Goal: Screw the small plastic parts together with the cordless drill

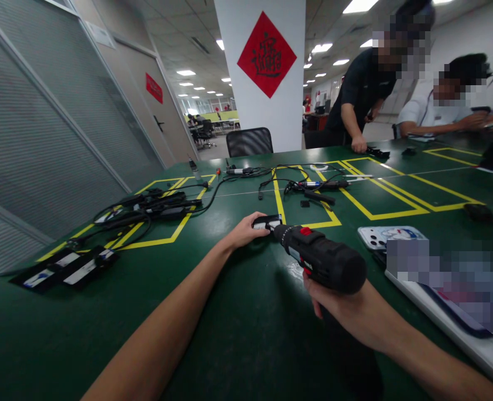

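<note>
A black cordless drill (319,256) with red accents is gripped in my right hand (333,301), its chuck pointing forward and left. My left hand (248,231) is closed on a small black-and-white part (267,221) lying on the green table. The drill's tip reaches that part near my left fingertips; whether it touches cannot be made out. The drill's handle drops below my right hand into shadow.
Bundled black cables (154,206) and two black-and-white pieces (89,266) lie at left. Pen-like tools (321,185) with cords lie beyond my hands. A phone (390,236) and a laptop-like slab (450,323) are at right. Co-workers (355,89) are at the far right side of the green table (104,328).
</note>
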The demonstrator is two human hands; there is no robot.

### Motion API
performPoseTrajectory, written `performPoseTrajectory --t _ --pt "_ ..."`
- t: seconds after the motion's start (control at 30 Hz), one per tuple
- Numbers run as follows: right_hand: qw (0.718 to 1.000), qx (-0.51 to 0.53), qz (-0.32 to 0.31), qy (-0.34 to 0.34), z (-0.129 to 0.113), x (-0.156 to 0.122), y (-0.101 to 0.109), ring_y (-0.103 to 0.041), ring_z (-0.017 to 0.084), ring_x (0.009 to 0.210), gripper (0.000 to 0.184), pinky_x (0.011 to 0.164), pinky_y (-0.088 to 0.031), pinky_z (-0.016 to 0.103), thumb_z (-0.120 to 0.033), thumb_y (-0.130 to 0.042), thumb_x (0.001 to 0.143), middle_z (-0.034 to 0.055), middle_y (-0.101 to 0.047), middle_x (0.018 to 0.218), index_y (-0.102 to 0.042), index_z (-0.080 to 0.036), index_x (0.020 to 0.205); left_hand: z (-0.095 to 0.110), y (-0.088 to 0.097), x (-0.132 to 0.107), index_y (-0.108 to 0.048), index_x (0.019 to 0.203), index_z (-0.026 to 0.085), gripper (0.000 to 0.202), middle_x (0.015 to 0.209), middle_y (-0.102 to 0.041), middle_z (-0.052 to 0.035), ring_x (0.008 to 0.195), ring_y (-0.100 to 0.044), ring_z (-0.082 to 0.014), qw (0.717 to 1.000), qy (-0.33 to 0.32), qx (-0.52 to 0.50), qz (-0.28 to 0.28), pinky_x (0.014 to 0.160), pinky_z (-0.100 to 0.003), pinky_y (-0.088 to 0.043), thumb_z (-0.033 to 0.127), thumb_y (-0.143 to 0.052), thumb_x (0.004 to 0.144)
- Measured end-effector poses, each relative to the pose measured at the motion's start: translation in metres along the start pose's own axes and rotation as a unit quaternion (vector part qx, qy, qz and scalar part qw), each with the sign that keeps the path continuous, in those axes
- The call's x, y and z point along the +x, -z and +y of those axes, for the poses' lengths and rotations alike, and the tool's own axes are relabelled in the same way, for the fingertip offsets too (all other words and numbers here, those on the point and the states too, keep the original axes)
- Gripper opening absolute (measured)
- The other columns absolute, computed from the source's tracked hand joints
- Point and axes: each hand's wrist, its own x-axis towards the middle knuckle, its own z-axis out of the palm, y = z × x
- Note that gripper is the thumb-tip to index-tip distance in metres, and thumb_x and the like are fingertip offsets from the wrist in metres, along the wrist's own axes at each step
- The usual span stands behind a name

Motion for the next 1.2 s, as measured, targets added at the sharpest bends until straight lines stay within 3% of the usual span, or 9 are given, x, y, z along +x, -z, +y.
performPoseTrajectory --t 0.3,0.4,0.6,0.87,1.2 --pt "0.999 -0.039 0.010 0.013 0.0014 0.0027 0.0008 -0.051 0.015 0.067 0.037 0.064 -0.039 0.031 -0.035 -0.046 0.085 0.0013 -0.056 0.064 -0.051 -0.019 0.052 -0.0003 -0.0003 0.0011 -0.051 0.109 0.016 0.047 0.095 -0.059 -0.0021 0.081 -0.053 -0.0158 1.000 0.002 0.010 0.011 0.073 -0.026 -0.042 0.036 -0.064 0.069" --pt "0.999 -0.038 0.010 0.008 -0.0002 0.0025 0.0021 -0.052 0.016 0.067 0.037 0.064 -0.039 0.031 -0.036 -0.046 0.084 0.0016 -0.056 0.064 -0.051 -0.019 0.052 -0.0017 -0.0011 0.0014 -0.053 0.107 0.016 0.045 0.098 -0.059 -0.0032 0.087 -0.054 -0.0172 1.000 -0.006 0.001 0.022 0.078 -0.027 -0.042 0.038 -0.063 0.070" --pt "0.999 -0.037 0.002 -0.001 -0.0015 0.0021 0.0030 -0.052 0.014 0.063 0.034 0.062 -0.038 0.030 -0.034 -0.047 0.084 0.0005 -0.056 0.063 -0.052 -0.019 0.054 -0.0033 -0.0007 0.0012 -0.051 0.110 0.015 0.050 0.091 -0.058 -0.0025 0.077 -0.053 -0.0149 1.000 0.001 -0.014 0.005 0.068 -0.025 -0.042 0.039 -0.065 0.068" --pt "0.999 -0.040 0.002 0.000 -0.0007 0.0021 0.0032 -0.052 0.015 0.065 0.038 0.063 -0.038 0.030 -0.037 -0.045 0.085 0.0011 -0.056 0.063 -0.052 -0.019 0.052 -0.0037 -0.0009 0.0025 -0.050 0.110 0.015 0.051 0.092 -0.058 -0.0027 0.076 -0.053 -0.0145 1.000 0.006 -0.014 0.004 0.067 -0.024 -0.042 0.039 -0.066 0.067" --pt "1.000 -0.017 0.011 -0.005 0.0021 0.0015 -0.0006 -0.050 0.013 0.059 0.031 0.058 -0.039 0.028 -0.033 -0.049 0.083 -0.0002 -0.055 0.062 -0.053 -0.019 0.056 0.0009 -0.0011 0.0015 -0.050 0.110 0.015 0.051 0.093 -0.058 -0.0030 0.079 -0.053 -0.0149 1.000 0.006 -0.015 0.006 0.070 -0.025 -0.042 0.038 -0.065 0.067"
